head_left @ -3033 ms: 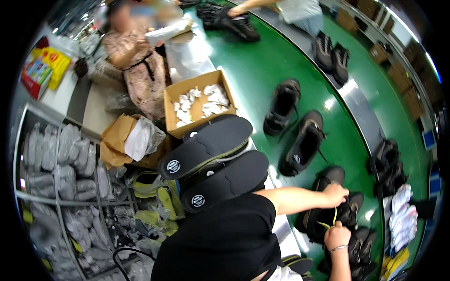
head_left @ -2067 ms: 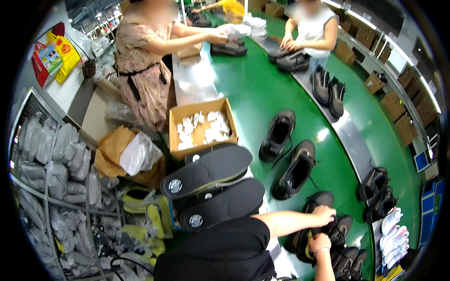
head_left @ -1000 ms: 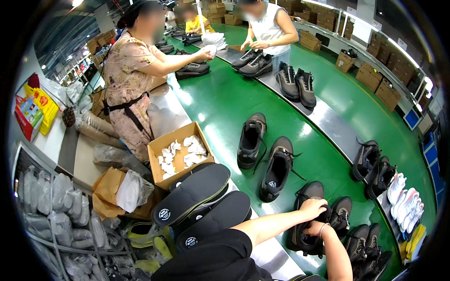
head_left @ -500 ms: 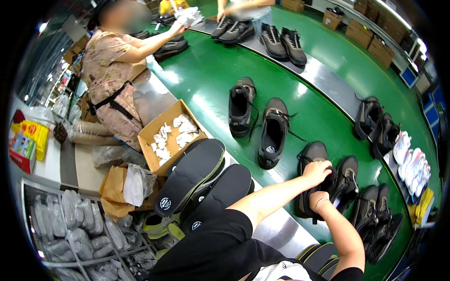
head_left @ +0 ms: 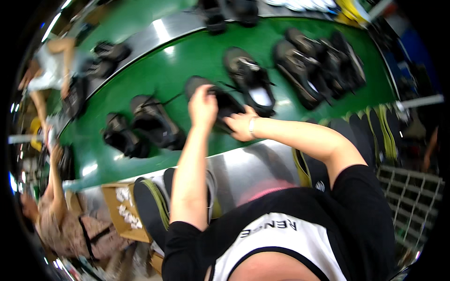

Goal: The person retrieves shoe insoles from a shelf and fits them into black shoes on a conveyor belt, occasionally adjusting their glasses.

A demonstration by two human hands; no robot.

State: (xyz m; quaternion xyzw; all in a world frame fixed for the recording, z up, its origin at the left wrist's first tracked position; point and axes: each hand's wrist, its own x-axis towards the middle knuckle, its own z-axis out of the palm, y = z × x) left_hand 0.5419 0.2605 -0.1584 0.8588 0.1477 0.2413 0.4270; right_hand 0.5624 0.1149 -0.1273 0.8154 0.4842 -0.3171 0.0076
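Head view: here's my left hand [head_left: 203,107] on the shoe [head_left: 227,104], my right hand [head_left: 240,124] at its near end, fingers curled; with this blur I can't tell whether either pinches. It's over the green belt [head_left: 190,58], a second shoe [head_left: 247,72] just beside.

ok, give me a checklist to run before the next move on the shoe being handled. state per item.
1. Left grip on the shoe: ok, at the front of its opening.
2. Right grip on the same shoe: ok, at the heel end.
3. Insole seated inside it: cannot tell, dark and blurred.
4. Gap between right grip and neighbouring shoe on the right: cannot tell, very close to its heel.
5. Lace of the shoe on the left tucked in: not ok, it trails over the green table.
6. Crumpled paper inside the cardboard box: ok.
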